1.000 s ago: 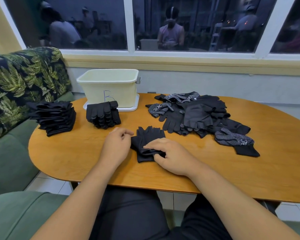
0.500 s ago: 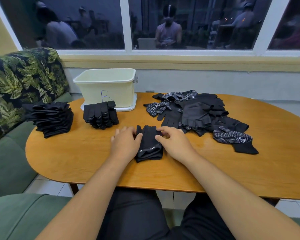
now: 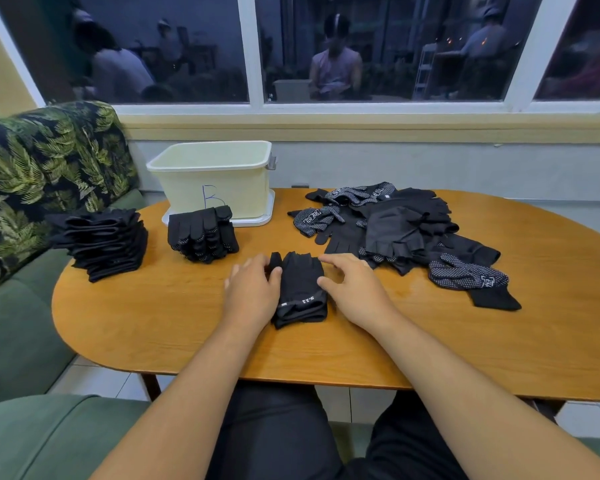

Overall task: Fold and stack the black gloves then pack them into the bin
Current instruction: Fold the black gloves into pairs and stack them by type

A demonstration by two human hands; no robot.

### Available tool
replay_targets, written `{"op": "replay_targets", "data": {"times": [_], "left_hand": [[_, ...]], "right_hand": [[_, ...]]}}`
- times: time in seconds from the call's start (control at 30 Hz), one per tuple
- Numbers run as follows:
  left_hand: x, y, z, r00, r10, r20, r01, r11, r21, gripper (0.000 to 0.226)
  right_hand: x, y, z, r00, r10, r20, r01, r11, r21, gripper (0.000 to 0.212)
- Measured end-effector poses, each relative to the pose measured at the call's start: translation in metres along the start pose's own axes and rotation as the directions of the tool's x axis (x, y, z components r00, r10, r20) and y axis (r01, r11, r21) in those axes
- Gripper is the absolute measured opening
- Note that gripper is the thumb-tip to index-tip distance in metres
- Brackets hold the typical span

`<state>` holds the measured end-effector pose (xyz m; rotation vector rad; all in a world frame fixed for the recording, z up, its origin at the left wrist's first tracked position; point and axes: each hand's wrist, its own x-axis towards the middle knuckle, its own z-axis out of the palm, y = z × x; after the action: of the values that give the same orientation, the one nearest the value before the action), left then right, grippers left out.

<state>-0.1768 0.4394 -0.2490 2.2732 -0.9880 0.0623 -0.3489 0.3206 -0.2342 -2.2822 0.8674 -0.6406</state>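
The folded glove (image 3: 300, 292) lies in the middle of the frame on the bench (image 3: 153, 317), cuff end toward me with white lettering across it and finger end pointing away. My left hand (image 3: 252, 294) lies flat against its left side, fingers loosely spread and only lightly bent. The thumb touches the glove's left edge, just below a small flap that sticks out at the upper left corner. I can't tell whether that flap is pinched or only touched. My right hand (image 3: 355, 292) sits on the other side, fingers arched. The fingertips are on the glove's upper right corner, the thumb is against its right edge, and nothing is closed around it.

Up and to the left, a short stack of dotted gloves (image 3: 203, 237) stands just in front of the cream bin (image 3: 219, 181). The bin is marked with a B and sits on a white tray (image 3: 257, 221). A taller stack of folded gloves (image 3: 101, 242) sits near the bench's left edge. The loose pile of gloves (image 3: 395, 226) spreads right of centre, its near edge just beyond my right fingertips. One dotted glove (image 3: 471, 277) trails toward the lower right.

Bare wood runs from the folded glove down to the bench's near edge. There is more bare wood between my left hand and the two stacks, and a wide stretch at far right. A leaf-print sofa (image 3: 32, 161) borders the left side.
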Motion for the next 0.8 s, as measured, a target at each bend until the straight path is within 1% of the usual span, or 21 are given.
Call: {"op": "replay_targets", "data": {"times": [0.07, 0.1, 0.17, 0.2, 0.27, 0.33, 0.43, 0.47, 0.53, 0.57, 0.6, 0.67, 0.73, 0.77, 0.8], "left_hand": [[0.000, 0.001, 0.000, 1.000, -0.004, 0.010, 0.004, 1.000, 0.001, 0.025], [0.000, 0.001, 0.000, 1.000, 0.000, 0.005, 0.000, 1.000, -0.002, 0.025], [0.000, 0.000, 0.000, 1.000, 0.008, -0.006, -0.008, 1.000, -0.006, 0.025], [0.000, 0.000, -0.001, 1.000, 0.005, -0.003, -0.005, 1.000, -0.008, 0.025], [0.002, 0.000, -0.002, 1.000, -0.011, 0.003, 0.011, 1.000, -0.013, 0.025], [0.002, 0.001, -0.002, 0.999, -0.032, 0.006, 0.033, 0.999, -0.022, 0.025], [0.002, 0.000, -0.003, 0.999, -0.045, -0.003, 0.045, 0.996, -0.073, 0.022], [0.001, 0.000, -0.005, 0.998, -0.059, -0.004, 0.058, 0.989, -0.139, 0.019], [-0.001, 0.000, -0.011, 0.992, -0.125, -0.027, 0.108, 0.934, -0.339, 0.013], [-0.003, -0.001, -0.015, 0.986, -0.156, -0.059, 0.118, 0.904, -0.411, 0.012], [-0.007, -0.002, -0.019, 0.981, -0.172, -0.094, 0.114, 0.890, -0.441, 0.012], [-0.017, -0.008, -0.027, 0.978, -0.164, -0.128, 0.090, 0.887, -0.452, 0.011], [-0.027, -0.011, -0.030, 0.987, -0.142, -0.074, 0.096, 0.893, -0.440, 0.008], [-0.032, -0.011, -0.030, 0.990, -0.138, -0.041, 0.111, 0.912, -0.395, 0.009], [-0.035, -0.010, -0.029, 0.991, -0.129, -0.033, 0.113, 0.947, -0.301, 0.015]], "right_hand": [[-0.001, -0.003, -0.005, 0.996, -0.084, -0.032, 0.087, 0.992, 0.094, 0.041], [-0.002, -0.007, -0.007, 0.990, -0.142, -0.012, 0.143, 0.982, 0.126, 0.036], [-0.003, -0.016, -0.010, 0.968, -0.228, 0.102, 0.212, 0.966, 0.145, 0.028], [-0.004, -0.022, -0.010, 0.955, -0.245, 0.168, 0.229, 0.967, 0.107, 0.028], [-0.004, -0.027, -0.001, 0.930, -0.246, 0.272, 0.258, 0.966, -0.009, 0.037], [-0.007, -0.026, 0.012, 0.920, -0.222, 0.324, 0.263, 0.961, -0.090, 0.045], [-0.008, -0.024, 0.022, 0.929, -0.199, 0.313, 0.258, 0.953, -0.161, 0.051], [-0.008, -0.023, 0.023, 0.932, -0.192, 0.309, 0.254, 0.951, -0.177, 0.053], [-0.008, -0.022, 0.024, 0.934, -0.186, 0.306, 0.257, 0.943, -0.211, 0.056], [-0.007, -0.022, 0.024, 0.934, -0.184, 0.305, 0.259, 0.939, -0.226, 0.057], [-0.007, -0.022, 0.024, 0.935, -0.183, 0.305, 0.261, 0.936, -0.236, 0.058], [-0.006, -0.023, 0.025, 0.935, -0.176, 0.308, 0.259, 0.932, -0.255, 0.059], [-0.006, -0.023, 0.027, 0.935, -0.179, 0.305, 0.267, 0.923, -0.276, 0.060], [-0.006, -0.023, 0.028, 0.935, -0.185, 0.302, 0.274, 0.919, -0.285, 0.061], [-0.006, -0.023, 0.028, 0.935, -0.190, 0.300, 0.279, 0.915, -0.292, 0.062]]}}
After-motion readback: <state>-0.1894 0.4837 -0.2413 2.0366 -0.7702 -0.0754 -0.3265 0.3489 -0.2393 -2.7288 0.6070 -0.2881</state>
